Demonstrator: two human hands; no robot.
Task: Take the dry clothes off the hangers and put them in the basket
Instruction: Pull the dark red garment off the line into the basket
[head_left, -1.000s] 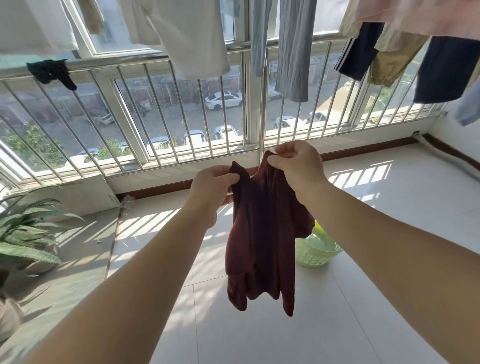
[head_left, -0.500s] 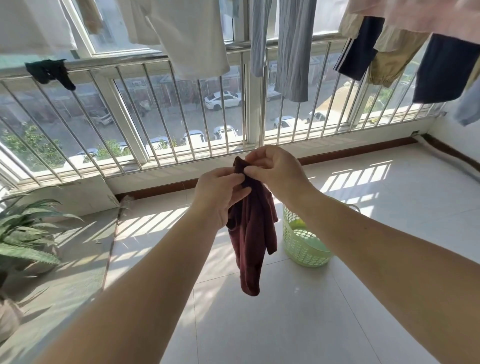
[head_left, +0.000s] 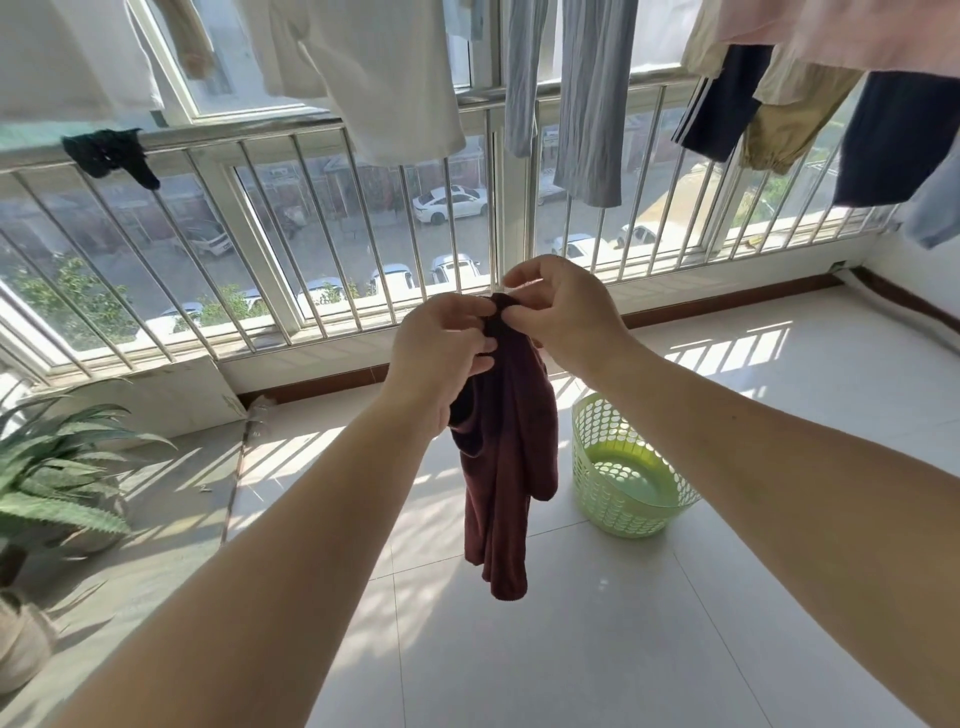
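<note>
A dark red garment (head_left: 506, 457) hangs folded in front of me, gathered at its top. My left hand (head_left: 441, 353) grips that top edge from the left. My right hand (head_left: 563, 312) pinches the same top edge from the right, the two hands close together. The light green perforated basket (head_left: 597, 467) stands on the tiled floor just right of and behind the hanging garment; no clothes show inside it. Overhead hang a white shirt (head_left: 374, 73), grey striped trousers (head_left: 587, 104), a navy garment (head_left: 719, 104), khaki trousers (head_left: 795, 114) and another navy garment (head_left: 904, 135).
A window with a metal railing (head_left: 311, 234) runs across the back; a small dark item (head_left: 109, 153) is draped on its rail. A potted plant (head_left: 57, 467) stands at the left. A wall (head_left: 924, 270) closes the right side. White floor tiles (head_left: 571, 649) spread below.
My hands have come together, folding the red garment into a narrower hanging bundle. The basket, partly hidden before, now shows to the right of it.
</note>
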